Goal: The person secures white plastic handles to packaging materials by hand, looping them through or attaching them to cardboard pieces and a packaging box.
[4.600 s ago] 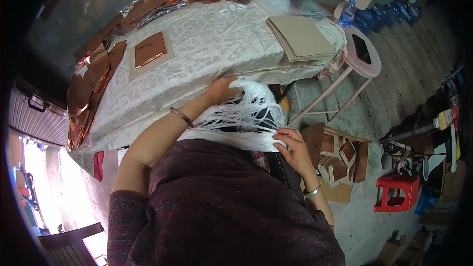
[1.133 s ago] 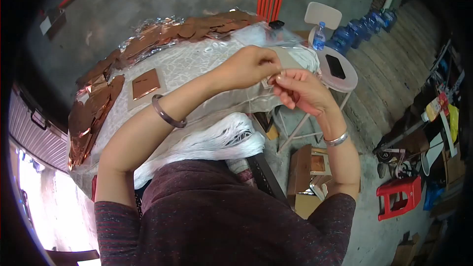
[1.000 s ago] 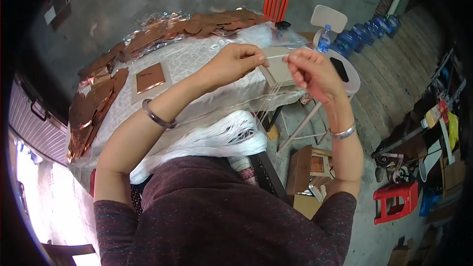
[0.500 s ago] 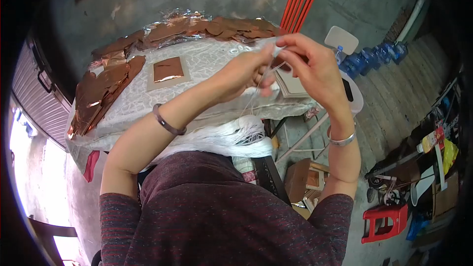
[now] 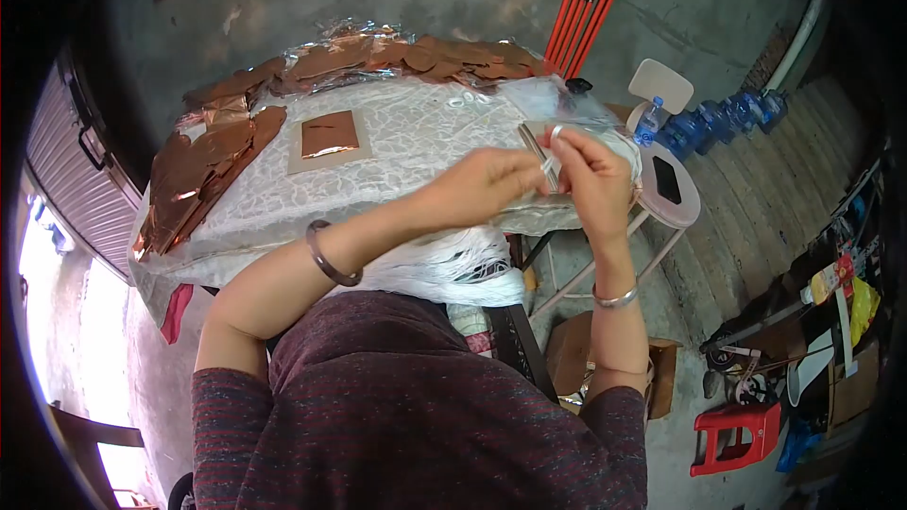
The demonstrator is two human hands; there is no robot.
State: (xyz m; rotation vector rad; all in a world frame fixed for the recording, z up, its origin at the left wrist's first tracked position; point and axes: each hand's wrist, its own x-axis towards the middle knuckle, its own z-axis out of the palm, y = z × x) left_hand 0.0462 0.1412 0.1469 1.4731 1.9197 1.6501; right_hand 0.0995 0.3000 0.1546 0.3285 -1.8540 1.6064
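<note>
Over the front right of the table, my left hand (image 5: 496, 181) and my right hand (image 5: 599, 175) are close together, fingers pinched on white cord (image 5: 549, 165). A small white end or loop of it shows at the right fingertips. A thick hank of white cord (image 5: 453, 269) lies across my lap, against the table's front edge. Behind my hands, a stack of boards (image 5: 537, 153) is partly covered by them. Left of my hands, a copper-coloured foil piece (image 5: 330, 136) rests on a grey-beige board (image 5: 362, 149).
Copper-coloured sheets (image 5: 213, 170) line the left and back edges of the lace-covered table (image 5: 416, 132). Clear plastic (image 5: 534, 94) lies at the back right. A folding chair (image 5: 685, 198) with a phone (image 5: 667, 179) and a water bottle (image 5: 650, 121) stands at the right.
Both hands have come down towards me, the right one also a little leftward. The left forearm is lower. The cord strands hanging between them are less visible now.
</note>
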